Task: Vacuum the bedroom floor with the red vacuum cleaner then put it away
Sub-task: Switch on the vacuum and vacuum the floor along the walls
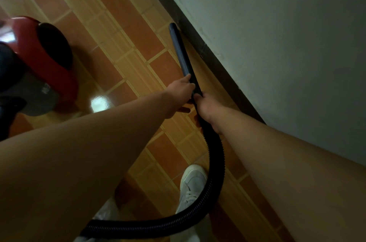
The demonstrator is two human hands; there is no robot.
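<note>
I am gripping the black nozzle [178, 49] with my left hand [179, 93] and right hand [208, 110], trying to run its tip low along the skirting [210, 51], the red vacuum cleaner [51, 67] sitting on the tiles [122, 23] to my left.

Bare forearms, a white laced sneaker [191, 186], pale trousers [103, 216].

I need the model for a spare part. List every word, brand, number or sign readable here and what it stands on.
Nothing here can be read.
A pale marking on the grey lower body of the red vacuum cleaner: too blurred to read.
On the black nozzle, black hose and white shoe: no text visible.
</note>
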